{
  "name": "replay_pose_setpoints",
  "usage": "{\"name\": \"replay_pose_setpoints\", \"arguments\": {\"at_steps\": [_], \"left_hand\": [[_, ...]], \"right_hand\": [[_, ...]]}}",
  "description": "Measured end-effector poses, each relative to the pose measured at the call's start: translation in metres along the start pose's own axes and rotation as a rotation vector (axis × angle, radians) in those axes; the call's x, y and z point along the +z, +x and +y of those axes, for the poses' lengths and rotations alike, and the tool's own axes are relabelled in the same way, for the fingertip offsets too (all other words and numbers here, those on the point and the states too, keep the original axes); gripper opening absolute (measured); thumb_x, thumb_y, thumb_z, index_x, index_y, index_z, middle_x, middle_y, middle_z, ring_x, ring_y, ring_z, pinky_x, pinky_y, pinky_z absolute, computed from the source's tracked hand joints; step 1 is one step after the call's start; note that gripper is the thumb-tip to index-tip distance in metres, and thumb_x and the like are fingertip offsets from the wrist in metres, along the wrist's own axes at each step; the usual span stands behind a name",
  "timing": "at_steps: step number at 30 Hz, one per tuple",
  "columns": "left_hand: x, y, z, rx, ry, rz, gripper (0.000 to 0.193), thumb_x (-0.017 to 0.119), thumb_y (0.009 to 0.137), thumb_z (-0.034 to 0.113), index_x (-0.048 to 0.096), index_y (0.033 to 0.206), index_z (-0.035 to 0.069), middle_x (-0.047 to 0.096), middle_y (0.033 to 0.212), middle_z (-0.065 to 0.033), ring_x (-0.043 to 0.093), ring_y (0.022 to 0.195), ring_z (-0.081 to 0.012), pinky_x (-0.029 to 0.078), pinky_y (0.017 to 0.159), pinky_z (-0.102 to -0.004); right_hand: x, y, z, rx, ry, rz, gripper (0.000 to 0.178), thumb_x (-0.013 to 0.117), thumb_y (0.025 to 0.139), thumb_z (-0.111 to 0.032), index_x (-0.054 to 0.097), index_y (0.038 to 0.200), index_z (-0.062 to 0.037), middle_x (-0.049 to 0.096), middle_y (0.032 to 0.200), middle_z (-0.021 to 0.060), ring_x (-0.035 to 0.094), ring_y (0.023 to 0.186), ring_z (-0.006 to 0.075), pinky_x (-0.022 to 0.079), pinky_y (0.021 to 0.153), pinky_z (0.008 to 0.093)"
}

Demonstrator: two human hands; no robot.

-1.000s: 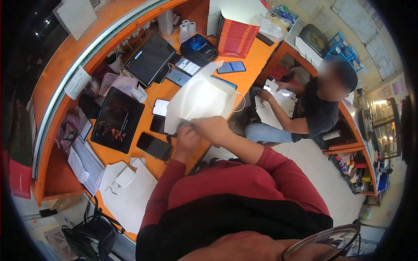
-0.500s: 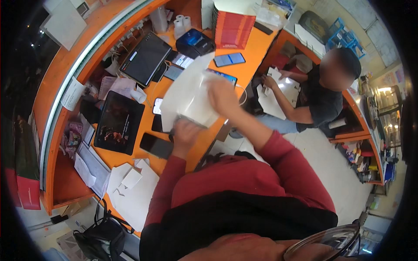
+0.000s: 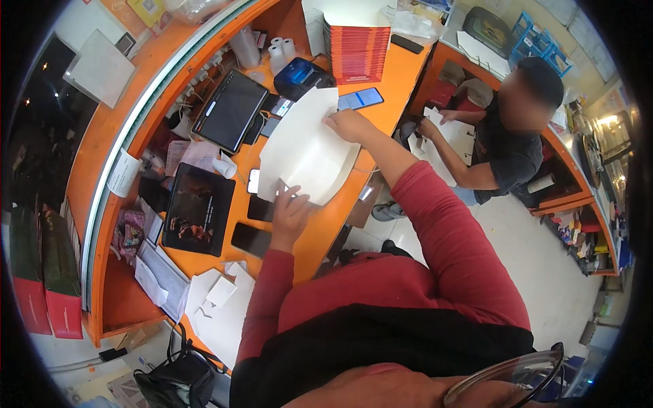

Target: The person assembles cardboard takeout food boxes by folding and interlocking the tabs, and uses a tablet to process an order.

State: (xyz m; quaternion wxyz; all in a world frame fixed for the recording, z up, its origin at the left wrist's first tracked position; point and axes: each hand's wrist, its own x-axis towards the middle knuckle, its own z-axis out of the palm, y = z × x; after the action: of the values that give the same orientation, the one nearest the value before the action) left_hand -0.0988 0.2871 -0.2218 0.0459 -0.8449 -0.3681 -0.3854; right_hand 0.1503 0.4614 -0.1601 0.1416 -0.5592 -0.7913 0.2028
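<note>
Over the orange counter I hold a curved white cardboard piece [image 3: 306, 153], its pale inner face turned up and its sides bending upward. My right hand [image 3: 348, 128] pinches its upper right edge, thumb and fingers closed on the board. At the lower edge, beside a small slit, my left hand [image 3: 290, 214] grips the same piece with its fingers bent. Several flat white cardboard blanks [image 3: 221, 319] with cut notches lie on the counter left of my left forearm. A dark phone [image 3: 251, 240] rests just left of my left hand.
On the counter [image 3: 309, 238] are a tablet [image 3: 197, 209], a black screen [image 3: 231, 110], a small printer [image 3: 299, 78], a lit phone [image 3: 360, 98] and a stack of red cartons [image 3: 357, 54]. At right, a seated co-worker [image 3: 507, 153] handles another white blank [image 3: 449, 146]. A black bag [image 3: 177, 377] is at lower left.
The cardboard piece has tilted and opened out, showing more of its inner face. My right hand has moved up to its edge. My left hand has turned, its fingers now showing at the lower edge.
</note>
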Motion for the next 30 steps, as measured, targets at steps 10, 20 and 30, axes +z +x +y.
{"name": "replay_pose_setpoints", "arguments": {"at_steps": [10, 20, 30], "left_hand": [[0.006, 0.022, 0.019, -0.046, 0.032, 0.002, 0.022, 0.075, 0.078, 0.011, 0.059, 0.094, 0.010, 0.063, 0.118, -0.0061, 0.052, 0.123, -0.0336, 0.035, 0.107, -0.0587], [0.002, 0.011, 0.061, -0.081, 0.084, 0.005, 0.038, 0.072, 0.082, 0.011, 0.052, 0.114, 0.008, 0.056, 0.130, -0.0137, 0.051, 0.124, -0.0361, 0.033, 0.108, -0.0574], [0.031, 0.011, 0.200, -0.282, -0.200, -0.051, 0.039, 0.071, 0.082, 0.005, 0.055, 0.117, 0.002, 0.060, 0.122, -0.0194, 0.058, 0.113, -0.0378, 0.046, 0.097, -0.0431]], "right_hand": [[0.000, -0.061, 0.011, 0.068, 0.613, 0.621, 0.034, 0.056, 0.096, -0.029, 0.064, 0.117, -0.0034, 0.066, 0.110, 0.0145, 0.066, 0.093, 0.0249, 0.051, 0.081, 0.0345], [0.075, -0.267, 0.088, 0.314, 0.808, 0.449, 0.024, 0.054, 0.097, -0.016, 0.065, 0.113, -0.0026, 0.065, 0.098, 0.0114, 0.066, 0.076, 0.0154, 0.052, 0.068, 0.0297], [0.049, -0.333, 0.120, 0.096, 0.700, 0.069, 0.023, 0.056, 0.094, -0.017, 0.066, 0.112, -0.0078, 0.069, 0.094, 0.0091, 0.068, 0.079, 0.0187, 0.053, 0.070, 0.0337]]}}
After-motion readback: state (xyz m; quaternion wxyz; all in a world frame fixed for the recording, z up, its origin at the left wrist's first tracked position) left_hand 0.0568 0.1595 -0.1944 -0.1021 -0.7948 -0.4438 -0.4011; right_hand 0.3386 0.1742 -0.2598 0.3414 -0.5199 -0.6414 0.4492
